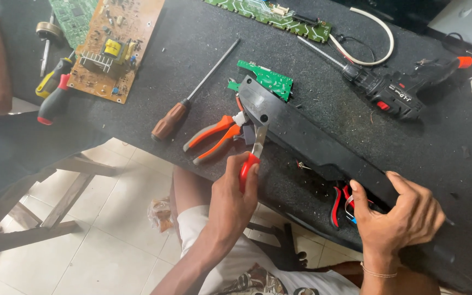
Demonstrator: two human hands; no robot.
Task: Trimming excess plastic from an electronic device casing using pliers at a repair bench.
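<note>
1. The desk (203, 38) has a dark, speckled top littered with small bits of debris; below its near edge lies a pale tiled floor (110, 246), with a wooden frame (55, 202) at the left.
2. On the desk lie a brown circuit board (113, 46) at the upper left, a narrow green circuit board (269, 13) along the far edge, a brown-handled screwdriver (192, 93), orange-handled pliers (211, 139) and a black cordless drill (394, 93) at the right.
3. A long black plastic housing (312, 145) runs slantwise across the middle of the desk, with a small green board (266, 79) at its upper end and red and blue wires (345, 205) showing under its lower part.
4. The left hand (236, 194) rises from below, fingers closed around a red-handled cutter (253, 155) (held upright), whose metal tip touches the housing near its upper end.
5. The right hand (402, 216) grips the lower part of the housing, thumb pressed to its near side and fingers curled over the top; a thin bracelet (378, 271) circles the wrist.
</note>
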